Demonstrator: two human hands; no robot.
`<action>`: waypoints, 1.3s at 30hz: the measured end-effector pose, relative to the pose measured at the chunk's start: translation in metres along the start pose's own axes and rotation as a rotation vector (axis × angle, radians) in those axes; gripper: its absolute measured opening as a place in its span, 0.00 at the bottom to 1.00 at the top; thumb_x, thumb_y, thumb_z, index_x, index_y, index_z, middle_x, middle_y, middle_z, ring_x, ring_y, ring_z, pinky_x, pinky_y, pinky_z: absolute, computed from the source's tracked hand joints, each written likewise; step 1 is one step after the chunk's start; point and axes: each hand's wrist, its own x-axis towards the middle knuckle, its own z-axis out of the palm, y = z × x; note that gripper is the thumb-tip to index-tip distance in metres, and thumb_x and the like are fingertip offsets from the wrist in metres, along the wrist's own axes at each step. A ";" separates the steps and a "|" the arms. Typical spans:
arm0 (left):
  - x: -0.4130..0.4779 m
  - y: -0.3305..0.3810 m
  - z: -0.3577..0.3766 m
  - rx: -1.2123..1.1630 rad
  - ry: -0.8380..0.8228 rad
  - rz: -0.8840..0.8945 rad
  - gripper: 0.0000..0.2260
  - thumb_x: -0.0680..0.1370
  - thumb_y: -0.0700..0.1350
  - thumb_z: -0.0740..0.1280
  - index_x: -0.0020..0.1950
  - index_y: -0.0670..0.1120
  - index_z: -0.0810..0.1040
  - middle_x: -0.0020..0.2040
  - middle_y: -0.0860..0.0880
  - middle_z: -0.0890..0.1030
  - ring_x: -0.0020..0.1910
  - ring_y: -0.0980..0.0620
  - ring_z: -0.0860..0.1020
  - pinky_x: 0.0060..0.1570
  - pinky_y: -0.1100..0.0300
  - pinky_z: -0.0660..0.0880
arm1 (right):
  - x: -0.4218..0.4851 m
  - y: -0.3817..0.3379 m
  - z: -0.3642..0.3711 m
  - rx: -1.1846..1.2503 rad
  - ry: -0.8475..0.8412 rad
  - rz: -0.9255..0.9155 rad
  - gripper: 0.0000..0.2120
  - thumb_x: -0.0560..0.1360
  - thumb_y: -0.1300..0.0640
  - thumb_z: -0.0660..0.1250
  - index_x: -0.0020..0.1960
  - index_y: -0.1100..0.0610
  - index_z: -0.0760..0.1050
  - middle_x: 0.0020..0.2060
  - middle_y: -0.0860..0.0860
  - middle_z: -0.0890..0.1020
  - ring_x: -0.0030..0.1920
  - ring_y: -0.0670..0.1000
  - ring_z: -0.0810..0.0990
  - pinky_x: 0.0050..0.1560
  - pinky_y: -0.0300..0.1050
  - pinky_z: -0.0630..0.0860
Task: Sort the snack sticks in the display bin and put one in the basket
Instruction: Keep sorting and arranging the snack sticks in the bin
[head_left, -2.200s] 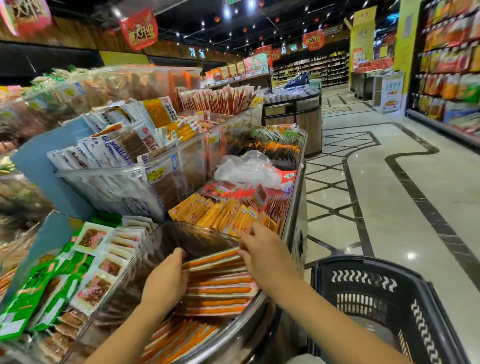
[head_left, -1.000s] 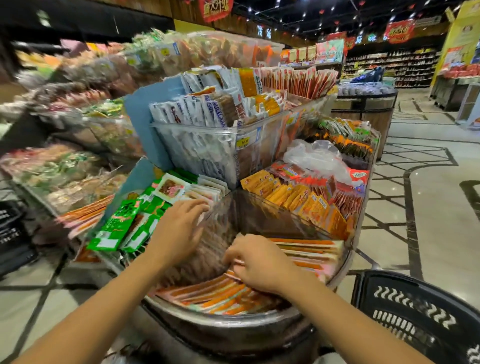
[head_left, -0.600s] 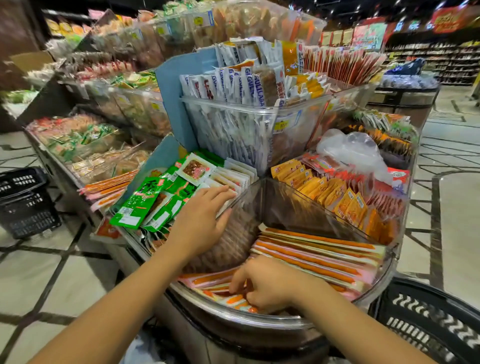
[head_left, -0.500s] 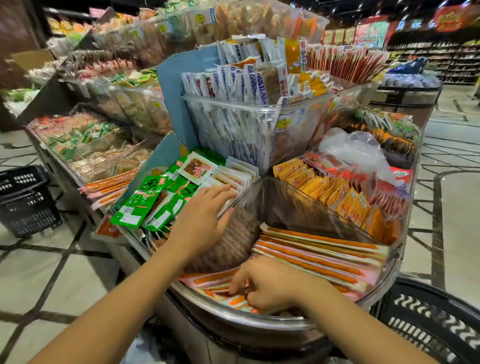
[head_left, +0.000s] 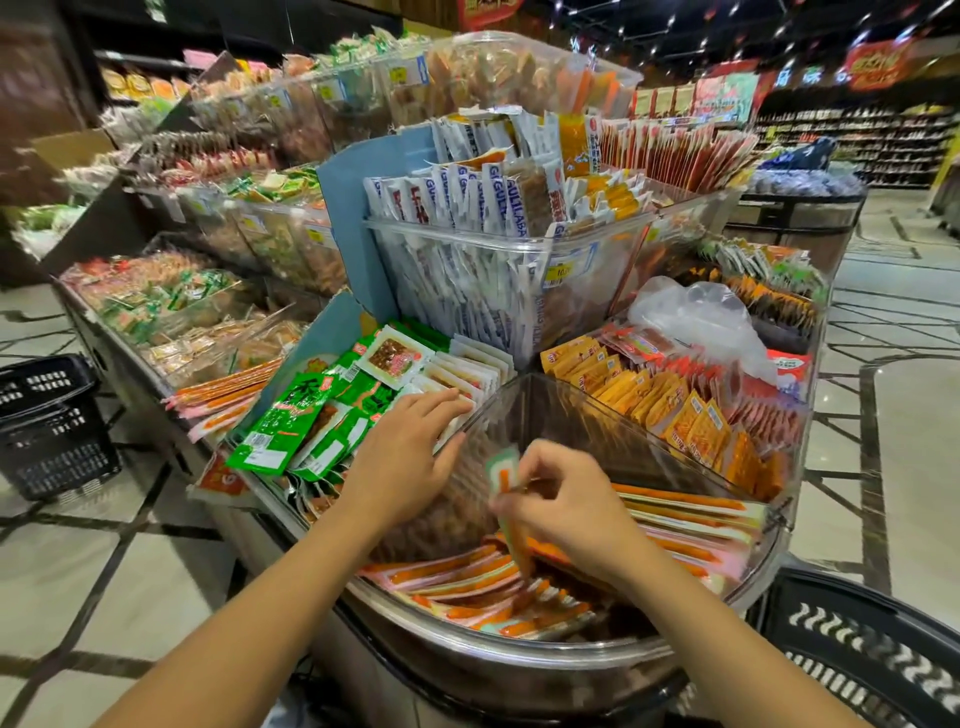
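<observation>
The clear display bin (head_left: 566, 654) at the end of the snack stand holds several long orange snack sticks (head_left: 685, 514), stacked at the right and loose at the front. My right hand (head_left: 566, 509) pinches one orange snack stick (head_left: 506, 499) and holds it upright and blurred above the loose ones. My left hand (head_left: 405, 452) rests with straight fingers on the bin's clear left wall, beside white packets. The black shopping basket (head_left: 862, 649) stands at the lower right, below the bin.
Green packets (head_left: 296, 421) lie left of the bin, yellow and red packets (head_left: 675, 405) behind it. A higher clear bin of white sachets (head_left: 488, 249) stands at the middle. A second black basket (head_left: 49, 421) sits on the tiled floor at the left.
My right hand has lifted out of the loose sticks with one stick pinched, raised upright. My left hand has stayed on the bin's left wall. The view has shifted slightly.
</observation>
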 end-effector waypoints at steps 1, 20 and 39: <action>0.000 0.000 0.000 0.003 -0.002 -0.004 0.15 0.81 0.48 0.67 0.68 0.50 0.78 0.69 0.53 0.77 0.67 0.51 0.73 0.68 0.53 0.71 | 0.001 -0.002 -0.005 0.093 0.068 0.007 0.11 0.70 0.61 0.78 0.42 0.60 0.75 0.37 0.60 0.81 0.33 0.51 0.78 0.34 0.47 0.76; -0.003 0.011 -0.006 0.147 0.047 0.166 0.14 0.79 0.50 0.63 0.61 0.48 0.81 0.61 0.50 0.81 0.58 0.48 0.78 0.59 0.50 0.77 | -0.001 -0.036 -0.072 0.262 0.363 0.066 0.20 0.86 0.51 0.54 0.49 0.68 0.72 0.38 0.58 0.86 0.31 0.63 0.84 0.28 0.46 0.77; -0.033 0.076 0.001 -0.655 -0.438 -0.122 0.07 0.79 0.46 0.71 0.41 0.54 0.83 0.35 0.58 0.81 0.37 0.61 0.79 0.42 0.67 0.73 | -0.012 -0.024 -0.083 0.376 0.319 0.182 0.06 0.79 0.61 0.70 0.51 0.64 0.80 0.40 0.62 0.86 0.40 0.58 0.87 0.37 0.45 0.84</action>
